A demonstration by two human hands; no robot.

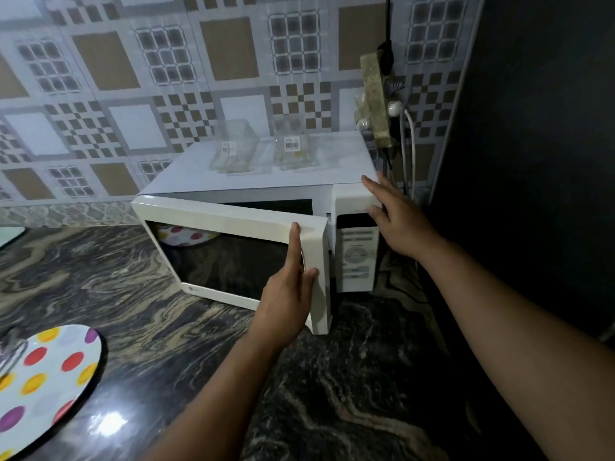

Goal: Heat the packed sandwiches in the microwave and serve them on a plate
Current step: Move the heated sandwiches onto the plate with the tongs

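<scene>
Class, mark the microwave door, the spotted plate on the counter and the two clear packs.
microwave door (233,224), head view, top frame.
spotted plate (43,380), head view, patterned face.
clear packs (294,149), head view, right pack's label side.

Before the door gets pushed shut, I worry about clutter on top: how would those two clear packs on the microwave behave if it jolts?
The clear packs look thin and empty, so probably light and easily crushed. On the smooth microwave top they may slide or tip.

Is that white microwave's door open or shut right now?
Partly open. The white microwave door is swung out from the oven body, a gap showing at its top, with the left hand on its free edge.
</scene>
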